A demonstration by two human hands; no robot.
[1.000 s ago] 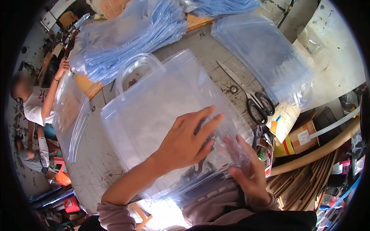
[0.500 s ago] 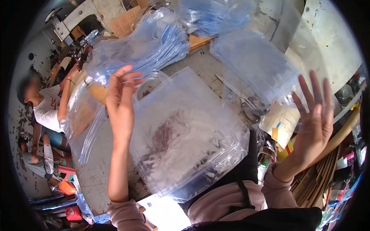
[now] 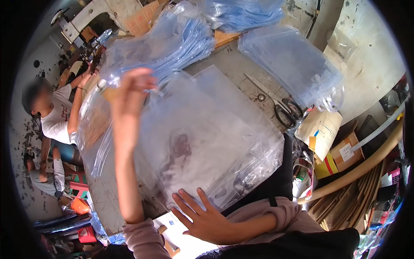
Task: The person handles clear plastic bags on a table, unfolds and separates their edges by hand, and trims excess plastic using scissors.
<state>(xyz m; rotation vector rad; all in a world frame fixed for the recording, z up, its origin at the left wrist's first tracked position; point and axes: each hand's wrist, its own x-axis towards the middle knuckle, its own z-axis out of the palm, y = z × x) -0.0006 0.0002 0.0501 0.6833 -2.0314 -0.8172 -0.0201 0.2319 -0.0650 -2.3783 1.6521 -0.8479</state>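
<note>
A stack of clear plastic sheets (image 3: 207,116) lies on the table in front of me, its near side creased and shiny. My right hand (image 3: 209,222) is open, fingers spread at the near edge of these sheets and fingertips against the plastic. Over the left side of the sheets is my left hand (image 3: 131,86), raised near a coiled clear strip and smeared by motion. Whether its fingers grip anything cannot be made out. Black-handled scissors (image 3: 280,103) rest on the table right of the sheets, blades pointing away.
Piles of bluish plastic pieces (image 3: 168,47) cover the table's far side. Another stack (image 3: 291,60) lies at the far right. A brown paper packet (image 3: 321,131) is beside the table's right edge. A person in a white shirt (image 3: 56,114) sits at the left.
My right hand has come down from the raised position at the right to the near edge of the sheets. My left hand has shifted slightly left. The scissors now show more clearly.
</note>
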